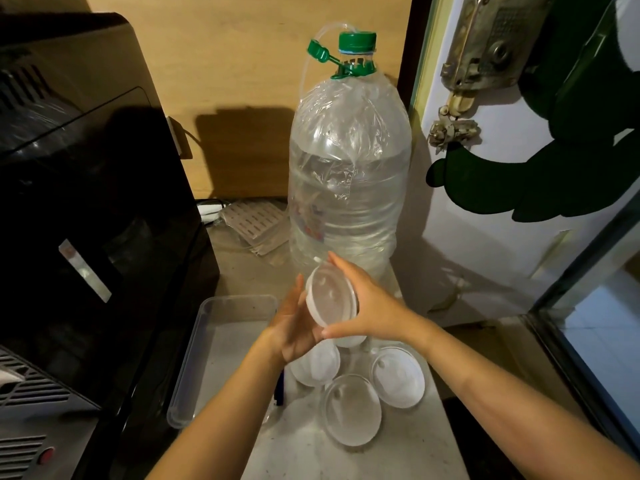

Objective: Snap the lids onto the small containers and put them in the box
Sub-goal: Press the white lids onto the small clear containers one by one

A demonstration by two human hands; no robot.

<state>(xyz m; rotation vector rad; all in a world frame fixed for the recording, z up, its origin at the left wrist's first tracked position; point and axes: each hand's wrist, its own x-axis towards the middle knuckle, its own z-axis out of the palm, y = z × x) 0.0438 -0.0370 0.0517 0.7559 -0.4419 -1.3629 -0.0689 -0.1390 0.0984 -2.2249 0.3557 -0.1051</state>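
Container and lid sit tilted in mid-air above the counter, just in front of the big water bottle, with the left hand cupping the underside and the right hand clasped over the rim, so the snapping step looks to be in hand. Next comes, I judge, an even squeeze round the rim, then a short carry left into the clear box, which looks empty. Three more containers wait on the counter below.
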